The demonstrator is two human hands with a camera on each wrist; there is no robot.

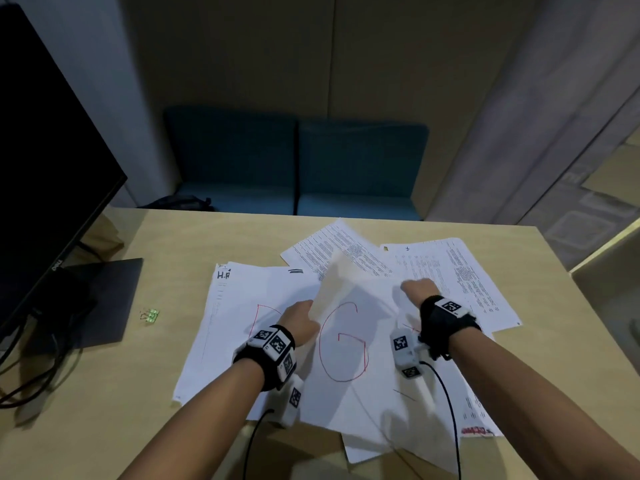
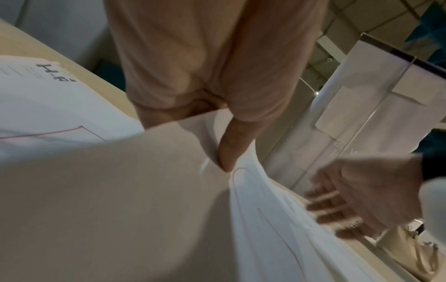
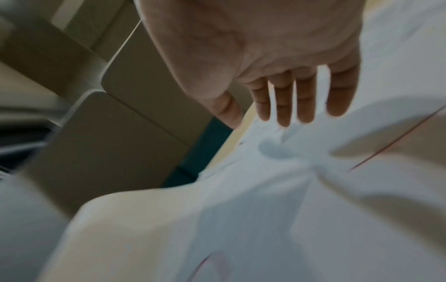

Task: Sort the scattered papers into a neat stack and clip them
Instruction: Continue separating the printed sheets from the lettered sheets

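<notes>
Several white papers lie scattered and overlapping on the beige table [image 1: 173, 244]. On top is a sheet with a red "G" [image 1: 346, 344]. My left hand [image 1: 309, 312] pinches its left edge and lifts it, so the sheet curls up. The left wrist view shows my thumb [image 2: 229, 150] pressed on that sheet [image 2: 120, 190]. My right hand [image 1: 414, 286] hovers over the pile's right part, fingers [image 3: 284, 106] straight and spread just above the paper [image 3: 265, 190]. A sheet headed "H." [image 1: 239, 292] lies left. Printed text pages [image 1: 464, 271] lie at the back right. Small green clips [image 1: 150, 315] sit left of the pile.
A dark monitor [image 1: 45, 150] stands at the left, with its dark base [image 1: 107, 299] and cables [image 1: 31, 382] on the table. Blue seats [image 1: 298, 168] stand beyond the far edge. Another table's corner [image 1: 609, 271] is at the right.
</notes>
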